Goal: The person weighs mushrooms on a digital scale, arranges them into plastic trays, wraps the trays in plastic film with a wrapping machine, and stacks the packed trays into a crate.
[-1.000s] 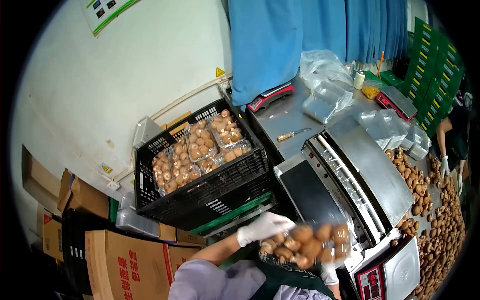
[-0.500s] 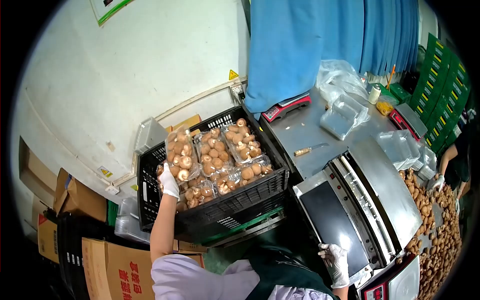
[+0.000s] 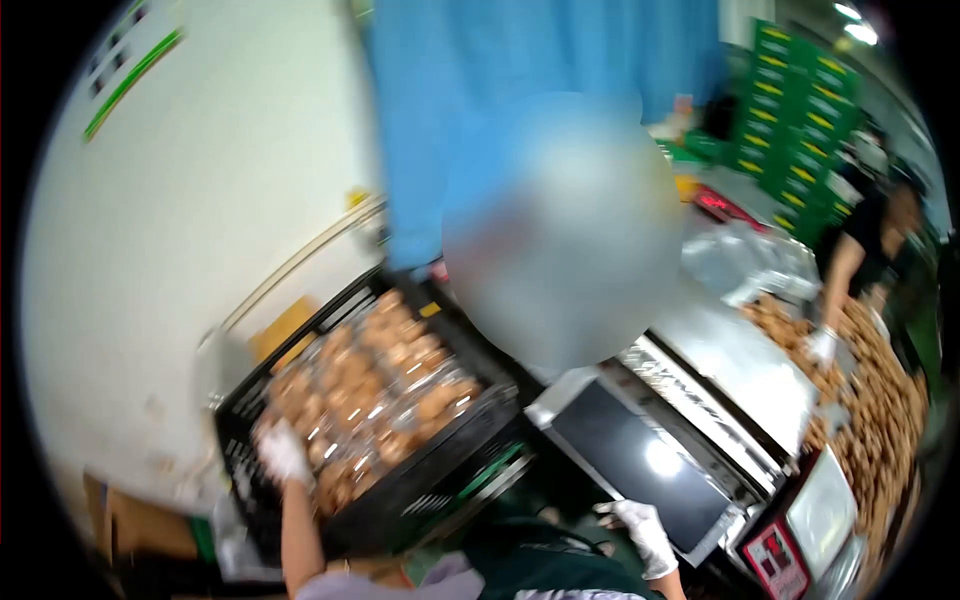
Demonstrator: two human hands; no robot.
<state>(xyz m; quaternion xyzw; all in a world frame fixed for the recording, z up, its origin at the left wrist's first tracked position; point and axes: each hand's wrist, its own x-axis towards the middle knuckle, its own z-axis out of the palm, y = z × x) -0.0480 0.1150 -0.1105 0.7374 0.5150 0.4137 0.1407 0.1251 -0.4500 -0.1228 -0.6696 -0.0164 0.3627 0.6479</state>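
My left hand (image 3: 284, 454), in a white glove, is at the left end of a black plastic crate (image 3: 420, 467), against the clear-wrapped packs of brown mushrooms (image 3: 350, 388) inside it. Motion smears its fingers, so whether they grip a pack is unclear. My right hand (image 3: 642, 537), also gloved, hangs by the front edge of the wrapping machine's dark plate (image 3: 640, 455). Its fingers are apart and hold nothing.
A scale (image 3: 790, 545) stands right of the machine, beside a heap of loose mushrooms (image 3: 870, 420). Across the heap, a co-worker's gloved hand (image 3: 822, 346) reaches in. Clear plastic trays (image 3: 750, 262) lie behind the machine. A round blur hides part of the table.
The view has swung to the right, so the crate appears further left and lower. The raised pack by my left hand now sits level among the others. My right hand's fingers have spread.
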